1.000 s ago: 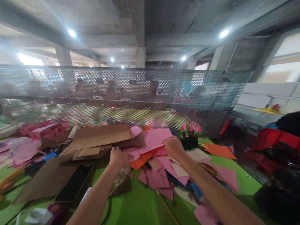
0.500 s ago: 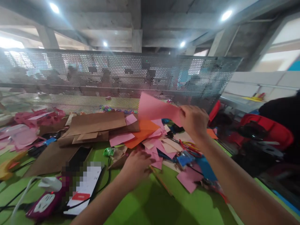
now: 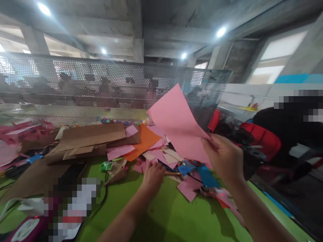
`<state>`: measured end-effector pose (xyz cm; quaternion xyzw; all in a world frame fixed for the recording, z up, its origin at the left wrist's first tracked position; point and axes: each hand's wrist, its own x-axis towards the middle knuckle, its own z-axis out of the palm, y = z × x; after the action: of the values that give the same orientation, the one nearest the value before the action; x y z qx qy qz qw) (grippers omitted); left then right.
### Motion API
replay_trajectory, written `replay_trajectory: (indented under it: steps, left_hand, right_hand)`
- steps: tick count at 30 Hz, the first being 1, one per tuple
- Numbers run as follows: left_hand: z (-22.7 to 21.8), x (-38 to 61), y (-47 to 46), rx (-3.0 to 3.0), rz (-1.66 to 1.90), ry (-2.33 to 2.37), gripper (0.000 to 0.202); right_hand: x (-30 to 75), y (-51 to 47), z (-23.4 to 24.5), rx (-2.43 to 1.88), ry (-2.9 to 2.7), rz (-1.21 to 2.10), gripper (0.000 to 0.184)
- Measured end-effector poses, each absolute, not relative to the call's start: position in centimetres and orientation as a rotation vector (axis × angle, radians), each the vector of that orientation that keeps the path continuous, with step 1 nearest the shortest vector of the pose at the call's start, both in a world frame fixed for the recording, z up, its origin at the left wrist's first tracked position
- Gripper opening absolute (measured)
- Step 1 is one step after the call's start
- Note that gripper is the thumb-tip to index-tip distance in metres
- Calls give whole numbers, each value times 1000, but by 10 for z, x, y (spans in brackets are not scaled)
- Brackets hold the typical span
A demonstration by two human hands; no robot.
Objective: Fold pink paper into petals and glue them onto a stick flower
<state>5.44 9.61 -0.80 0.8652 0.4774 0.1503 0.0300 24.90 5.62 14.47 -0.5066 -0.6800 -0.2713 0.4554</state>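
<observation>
Pink sheet (image 3: 178, 117) pinched along one side by right hand (image 3: 224, 154), held aloft toward table's (image 3: 156, 218) far right corner; could be creased by one-sided hold. Scraps (image 3: 161, 155) could be scattered by left hand (image 3: 153, 175), whose grip on stick (image 3: 173, 173) cannot be told.

Okay, the screen (image 3: 75, 84) runs along behind all the stuff on the table (image 3: 161, 215). Cardboard stack (image 3: 93, 136) is back left, another cardboard piece (image 3: 27, 181) in front of it, power strip (image 3: 26, 230) down in the near left corner. Paper scraps (image 3: 188, 191) are heaped right of the stack, left hand (image 3: 153, 174) at their near side. Right hand (image 3: 225, 156) is further right, holding a sheet (image 3: 174, 117) above the heap. Chair (image 3: 263, 139) sits past the table's right edge.
</observation>
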Motion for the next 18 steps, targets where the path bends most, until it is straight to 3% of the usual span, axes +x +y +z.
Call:
replay_trajectory:
  steps: [5, 14, 16, 18]
  left_hand:
    - [-1, 53, 92, 2537, 670, 1501, 20]
    - [-1, -46, 39, 2164, 977, 1610, 13]
    - [0, -61, 19, 2037, 1136, 1623, 33]
    - [0, -72, -6, 1766, 1496, 1454, 65]
  right_hand:
    - [257, 46, 121, -1230, -1684, -509, 19]
    - [238, 26, 110, -984, -1778, -194, 19]
    - [230, 19, 101, -900, -1862, 7, 18]
    - [223, 11, 85, -867, -1942, 272, 16]
